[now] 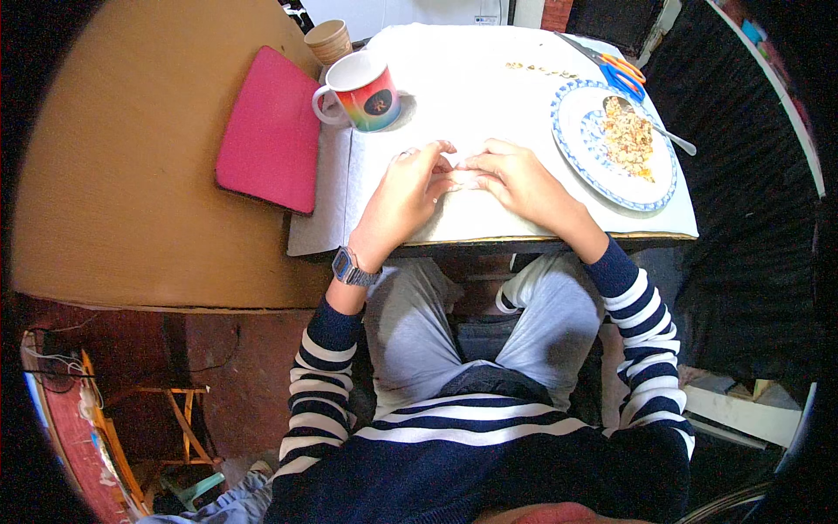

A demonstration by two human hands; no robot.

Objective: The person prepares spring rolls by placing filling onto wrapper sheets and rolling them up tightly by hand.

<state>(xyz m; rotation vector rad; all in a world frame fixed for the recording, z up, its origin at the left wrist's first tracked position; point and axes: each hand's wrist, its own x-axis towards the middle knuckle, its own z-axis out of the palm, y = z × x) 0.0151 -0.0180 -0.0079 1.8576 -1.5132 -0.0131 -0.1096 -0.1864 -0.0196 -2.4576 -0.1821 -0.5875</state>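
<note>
My left hand (414, 175), with a ring and a metal watch (353, 267) on its wrist, is over the white-covered table (458, 85). Opposite it, my right hand (517, 171) meets it fingertip to fingertip. Between the fingers I see a small pale piece (459, 177), perhaps dough, pinched from both sides. It is mostly hidden, and glare blurs its outline. To the right, a blue-rimmed white plate (579, 157) carries a crumbly chopped mixture (630, 141) and a metal spoon (677, 141). A rainbow-coloured mug (376, 98) stands beyond my left hand.
Scissors (612, 69) with blue and orange handles lie behind the plate. Small brownish bits (540, 69) form a row nearby. At left are a tan cup (328, 42), a pink flat case (272, 134) and a brown tabletop (144, 164). Dark cloth (740, 216) hangs at right.
</note>
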